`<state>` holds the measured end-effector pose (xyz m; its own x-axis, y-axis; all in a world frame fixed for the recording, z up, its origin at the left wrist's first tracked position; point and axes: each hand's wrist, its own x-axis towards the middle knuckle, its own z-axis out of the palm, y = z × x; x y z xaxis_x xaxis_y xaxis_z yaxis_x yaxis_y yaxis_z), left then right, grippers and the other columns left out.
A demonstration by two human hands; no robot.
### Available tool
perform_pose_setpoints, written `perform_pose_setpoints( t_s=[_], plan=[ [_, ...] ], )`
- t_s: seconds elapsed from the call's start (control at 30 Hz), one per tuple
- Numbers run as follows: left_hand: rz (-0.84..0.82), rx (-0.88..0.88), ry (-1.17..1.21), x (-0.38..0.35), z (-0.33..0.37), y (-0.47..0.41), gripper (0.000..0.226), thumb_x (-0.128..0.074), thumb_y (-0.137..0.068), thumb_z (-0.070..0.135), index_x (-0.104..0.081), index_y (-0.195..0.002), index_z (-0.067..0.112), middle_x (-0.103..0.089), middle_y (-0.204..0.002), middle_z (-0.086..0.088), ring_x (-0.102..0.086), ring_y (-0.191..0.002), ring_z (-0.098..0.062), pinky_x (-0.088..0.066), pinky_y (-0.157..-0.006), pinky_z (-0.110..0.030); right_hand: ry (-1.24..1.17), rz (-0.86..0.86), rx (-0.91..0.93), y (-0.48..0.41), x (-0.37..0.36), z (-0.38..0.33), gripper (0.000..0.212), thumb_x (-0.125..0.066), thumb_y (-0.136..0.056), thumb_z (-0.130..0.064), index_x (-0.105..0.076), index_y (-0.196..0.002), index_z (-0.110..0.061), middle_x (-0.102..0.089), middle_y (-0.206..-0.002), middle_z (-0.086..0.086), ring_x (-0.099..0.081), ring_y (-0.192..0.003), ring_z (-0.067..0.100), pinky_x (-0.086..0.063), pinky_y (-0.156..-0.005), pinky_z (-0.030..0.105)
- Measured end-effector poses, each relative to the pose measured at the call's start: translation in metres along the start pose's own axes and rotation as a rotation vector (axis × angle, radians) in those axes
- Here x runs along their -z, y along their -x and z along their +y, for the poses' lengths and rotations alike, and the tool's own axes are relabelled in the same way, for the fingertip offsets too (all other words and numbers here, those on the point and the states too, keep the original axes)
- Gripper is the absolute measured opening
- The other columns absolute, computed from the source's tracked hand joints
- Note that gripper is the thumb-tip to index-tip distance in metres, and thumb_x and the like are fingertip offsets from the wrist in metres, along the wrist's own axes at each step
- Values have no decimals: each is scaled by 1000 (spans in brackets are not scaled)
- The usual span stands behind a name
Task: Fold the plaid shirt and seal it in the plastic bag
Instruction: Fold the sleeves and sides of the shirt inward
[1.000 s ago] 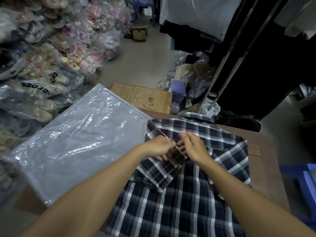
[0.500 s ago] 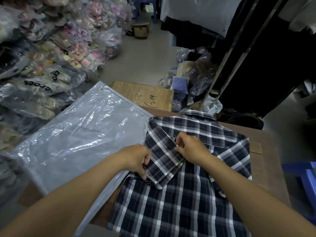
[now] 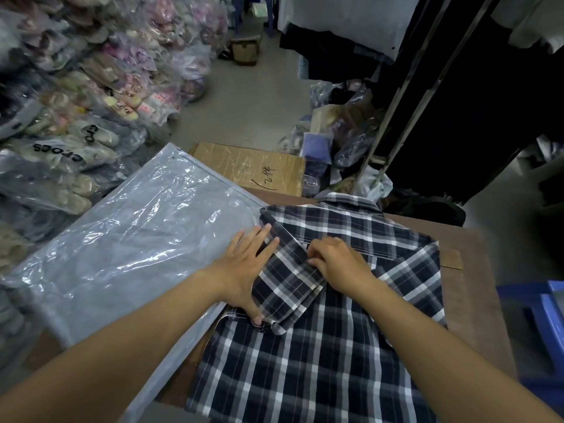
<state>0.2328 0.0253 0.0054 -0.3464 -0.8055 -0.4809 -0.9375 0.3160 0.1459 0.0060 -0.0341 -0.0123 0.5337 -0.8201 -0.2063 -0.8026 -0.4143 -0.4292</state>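
The navy-and-white plaid shirt (image 3: 320, 361) lies flat on a brown table (image 3: 476, 325), collar at the far end. Its left sleeve (image 3: 290, 282) is folded over onto the body. My left hand (image 3: 247, 270) lies flat with fingers spread along the sleeve's left edge, thumb tucked at the cuff. My right hand (image 3: 338, 264) presses the sleeve near the shirt's middle with fingers curled; whether it pinches the cloth is unclear. A large clear plastic bag (image 3: 128, 248) lies flat to the left, touching the shirt's left edge.
A cardboard box (image 3: 250, 166) with handwriting stands behind the table. Bagged shoes (image 3: 76, 123) are piled along the left. A bag heap (image 3: 338, 129) and dark hanging clothes on a metal rack (image 3: 406, 96) fill the right. A blue plastic stool (image 3: 540, 319) stands at the right edge.
My left hand let go of the sleeve's cuff, opened and flattened along the fold's left edge. The sleeve now lies flatter on the shirt. My right hand stayed near the middle.
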Motion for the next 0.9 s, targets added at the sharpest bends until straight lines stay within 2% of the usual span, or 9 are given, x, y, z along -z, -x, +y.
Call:
perform_pose_setpoints(
  t_s=[0.13,0.3,0.43,0.53,0.6,0.63,0.7,0.8,0.9],
  plan=[
    [-63,5,-101,4,2,-15,169,-72,-37,84,34,-145,8,47,-148,-14,51,-131,-28,31,-109,-48,23,25,1,3,-4,1,18,-57,-99,-28,-63,-110,-16,-56,-114,1,-55,-103,21,-54,-79,41],
    [-208,73,-106,8,6,-29,177,-76,-31,83,40,-139,4,51,-144,-16,50,-129,-33,26,-111,-56,11,30,-2,3,-5,1,18,-57,-99,-28,-63,-111,-17,-56,-113,0,-55,-104,21,-53,-80,42],
    [-273,106,-101,19,9,-31,173,-78,-34,79,34,-144,6,47,-146,-12,43,-136,-32,22,-113,-58,-106,1,-17,9,3,5,24,-63,-95,-32,-63,-116,-20,-56,-111,-5,-56,-101,17,-53,-84,39],
    [-183,110,323,41,2,-30,138,-86,-53,60,-6,-156,15,6,-164,-5,5,-151,-27,-7,-122,-44,-243,196,-110,24,21,30,20,-64,-94,-33,-67,-110,-21,-59,-103,-6,-59,-89,10,-53,-78,30],
    [61,146,638,48,-5,-36,82,-83,-71,43,-47,-140,17,-41,-148,-4,-38,-138,-26,-36,-106,-31,-284,372,-290,38,36,62,13,-64,-94,-23,-68,-105,-17,-60,-101,-2,-60,-85,13,-52,-75,30],
    [202,200,718,48,-9,-42,56,-80,-78,35,-58,-126,16,-53,-134,-5,-52,-125,-26,-42,-95,-28,-285,441,-407,45,45,79,13,-64,-93,-18,-68,-105,-14,-60,-103,2,-61,-87,18,-50,-77,32],
    [374,347,744,43,-14,-56,37,-75,-84,20,-60,-117,12,-56,-123,-9,-59,-106,-25,-45,-86,-30,-255,535,-632,62,60,110,17,-63,-91,-11,-67,-107,-8,-59,-109,12,-60,-97,31,-49,-86,39],
    [400,534,750,37,-20,-72,42,-71,-85,11,-53,-123,8,-56,-128,-16,-58,-108,-31,-46,-86,-36,-316,462,-860,80,70,141,29,-61,-92,-13,-60,-119,-5,-57,-120,18,-57,-107,37,-45,-90,40],
    [381,627,785,38,-19,-77,36,-69,-87,9,-55,-119,6,-63,-114,-13,-58,-97,-30,-41,-74,-34,-562,346,-945,83,69,151,33,-65,-90,-15,-55,-120,-8,-67,-105,14,-66,-92,32,-55,-84,44]
  ],
)
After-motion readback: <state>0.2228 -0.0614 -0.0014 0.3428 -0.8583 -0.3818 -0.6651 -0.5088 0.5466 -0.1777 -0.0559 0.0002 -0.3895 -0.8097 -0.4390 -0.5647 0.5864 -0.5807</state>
